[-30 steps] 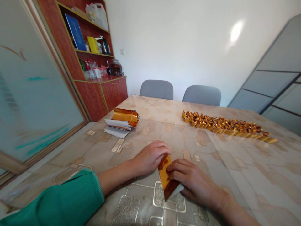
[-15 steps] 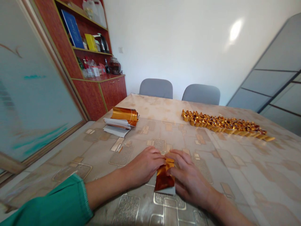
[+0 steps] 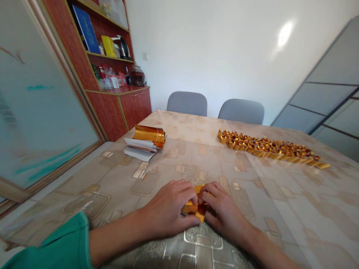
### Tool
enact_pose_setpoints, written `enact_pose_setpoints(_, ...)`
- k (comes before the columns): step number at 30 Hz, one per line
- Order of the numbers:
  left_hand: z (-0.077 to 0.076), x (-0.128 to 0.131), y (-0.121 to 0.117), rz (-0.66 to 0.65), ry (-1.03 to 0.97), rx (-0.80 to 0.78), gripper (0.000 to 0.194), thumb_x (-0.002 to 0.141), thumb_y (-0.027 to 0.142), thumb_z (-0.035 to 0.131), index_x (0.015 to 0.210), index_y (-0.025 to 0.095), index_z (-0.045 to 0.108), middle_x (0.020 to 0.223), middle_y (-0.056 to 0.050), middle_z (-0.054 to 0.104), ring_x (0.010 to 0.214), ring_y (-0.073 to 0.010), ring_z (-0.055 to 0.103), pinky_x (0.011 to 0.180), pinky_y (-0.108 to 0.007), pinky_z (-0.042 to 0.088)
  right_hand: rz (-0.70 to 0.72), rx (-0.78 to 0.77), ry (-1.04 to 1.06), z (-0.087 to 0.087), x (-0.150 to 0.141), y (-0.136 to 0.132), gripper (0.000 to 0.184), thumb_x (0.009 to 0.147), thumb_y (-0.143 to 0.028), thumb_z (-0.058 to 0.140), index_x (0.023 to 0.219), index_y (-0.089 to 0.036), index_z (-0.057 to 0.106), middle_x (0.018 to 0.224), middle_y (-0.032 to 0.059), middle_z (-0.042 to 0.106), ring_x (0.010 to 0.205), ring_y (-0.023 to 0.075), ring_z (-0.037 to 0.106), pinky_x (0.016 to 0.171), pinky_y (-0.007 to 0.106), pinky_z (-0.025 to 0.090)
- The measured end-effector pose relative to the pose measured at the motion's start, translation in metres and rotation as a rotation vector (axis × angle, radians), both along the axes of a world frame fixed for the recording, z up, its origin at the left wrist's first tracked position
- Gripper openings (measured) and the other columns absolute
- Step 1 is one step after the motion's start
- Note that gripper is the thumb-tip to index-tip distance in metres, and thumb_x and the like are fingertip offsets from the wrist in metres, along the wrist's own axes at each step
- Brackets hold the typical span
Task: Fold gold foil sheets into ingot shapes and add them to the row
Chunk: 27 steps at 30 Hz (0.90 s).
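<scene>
A small folded piece of gold foil paper [image 3: 196,209] lies on the patterned table [image 3: 252,209] right in front of me. My left hand [image 3: 168,209] presses and pinches its left side with curled fingers. On the other side my right hand [image 3: 220,209] pinches it too, fingers bent over it. Most of the paper is hidden under my fingers; only a gold edge and a corner show between the hands.
A stack of white and gold foil sheets [image 3: 146,142] lies at the table's left. A long row of folded gold pieces [image 3: 269,147] runs across the far right. Two grey chairs [image 3: 187,103] stand behind the table, and a red wooden cabinet [image 3: 117,104] with shelves is at the left.
The gold paper was a longer strip held tilted between my hands; now it is folded down small and flat, and both hands have closed in over it.
</scene>
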<state>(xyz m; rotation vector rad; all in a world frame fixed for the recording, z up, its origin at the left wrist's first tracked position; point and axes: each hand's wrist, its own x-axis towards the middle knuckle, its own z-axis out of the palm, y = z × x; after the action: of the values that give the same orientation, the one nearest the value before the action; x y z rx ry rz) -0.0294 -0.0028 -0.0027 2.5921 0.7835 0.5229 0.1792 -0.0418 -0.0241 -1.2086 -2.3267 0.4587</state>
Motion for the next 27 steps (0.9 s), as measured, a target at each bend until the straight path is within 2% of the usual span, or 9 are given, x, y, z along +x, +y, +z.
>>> enact_pose_setpoints(3, -0.009, -0.009, -0.012, 0.003, 0.078, 0.004, 0.036, 0.073, 0.046, 0.079, 0.084, 0.019, 0.059, 0.088, -0.002, 0.061, 0.083, -0.0211, 0.054, 0.072, -0.031, 0.039, 0.047, -0.033, 0.068, 0.003, 0.004, 0.001, 0.017, 0.081, -0.006, 0.062, 0.087, -0.021, 0.058, 0.097, 0.0020, 0.059, 0.095, 0.0209, 0.051, 0.082, 0.035, 0.043)
enact_pose_setpoints(5, -0.016, -0.012, -0.015, 0.008, 0.078, 0.011, 0.027, 0.080, 0.042, 0.074, 0.084, 0.020, 0.060, 0.089, -0.002, 0.060, 0.085, -0.0205, 0.054, 0.073, -0.031, 0.039, 0.074, -0.054, 0.089, 0.005, 0.006, 0.001, 0.013, 0.083, -0.010, 0.064, 0.087, -0.021, 0.059, 0.098, 0.0022, 0.059, 0.097, 0.0211, 0.051, 0.082, 0.035, 0.043)
enact_pose_setpoints(8, -0.022, -0.015, -0.016, 0.069, 0.042, 0.001, 0.010, 0.089, 0.026, 0.063, 0.083, 0.019, 0.060, 0.089, -0.003, 0.059, 0.086, -0.0196, 0.054, 0.074, -0.031, 0.039, 0.092, -0.074, 0.103, 0.008, 0.008, 0.003, 0.005, 0.090, -0.018, 0.063, 0.087, -0.022, 0.061, 0.098, 0.0026, 0.059, 0.097, 0.0210, 0.052, 0.083, 0.035, 0.043)
enact_pose_setpoints(12, -0.024, -0.014, -0.016, 0.152, 0.002, -0.024, 0.008, 0.088, 0.022, 0.063, 0.082, 0.018, 0.059, 0.090, -0.003, 0.059, 0.087, -0.0203, 0.053, 0.075, -0.032, 0.040, 0.058, -0.088, 0.109, 0.006, 0.007, 0.006, 0.013, 0.093, -0.018, 0.057, 0.080, -0.020, 0.058, 0.092, 0.0027, 0.059, 0.092, 0.0203, 0.053, 0.079, 0.035, 0.043)
enact_pose_setpoints(21, -0.023, -0.012, -0.018, 0.277, 0.030, -0.032, 0.011, 0.082, 0.018, 0.067, 0.075, 0.018, 0.059, 0.087, -0.002, 0.058, 0.086, -0.0204, 0.052, 0.074, -0.033, 0.037, -0.079, -0.020, 0.072, -0.003, -0.006, 0.009, 0.020, 0.077, -0.003, 0.059, 0.071, -0.019, 0.049, 0.077, 0.0004, 0.056, 0.078, 0.0185, 0.051, 0.072, 0.032, 0.038)
enact_pose_setpoints(27, -0.021, -0.012, -0.014, 0.257, 0.050, -0.047, 0.008, 0.082, 0.019, 0.068, 0.081, 0.019, 0.060, 0.089, -0.001, 0.059, 0.088, -0.0204, 0.053, 0.074, -0.032, 0.038, -0.109, -0.026, 0.061, -0.004, -0.008, 0.008, 0.021, 0.075, -0.002, 0.059, 0.072, -0.020, 0.048, 0.078, 0.0005, 0.054, 0.079, 0.0193, 0.049, 0.073, 0.033, 0.037)
